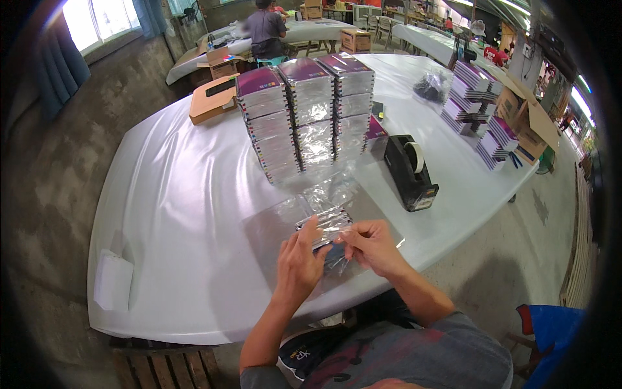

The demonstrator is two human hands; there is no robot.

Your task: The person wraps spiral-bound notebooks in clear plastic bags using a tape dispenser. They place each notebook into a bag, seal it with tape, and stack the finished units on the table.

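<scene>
In front of me is a small pack [329,223] with dark and pale edges, covered in shiny clear plastic. My left hand [298,264] grips its left side, fingers along the edge and thumb toward the near end. My right hand [372,246] pinches clear plastic film [338,262] at the right near side of the pack. Loose film [327,191] stretches beyond the pack. Beneath lies a flat greyish sheet [265,232]. Just past it stand three tall stacks of plastic-wrapped, purple-topped packs [310,117]. Glare hides the film's exact folds.
A black tape dispenser [409,174] stands right of the sheet. Purple-and-white stacks [468,97], a clear bag [433,85] and an open carton [526,117] occupy the far right. A shallow cardboard box [212,102] sits far left, a white block [113,280] near left. A person [264,32] sits beyond.
</scene>
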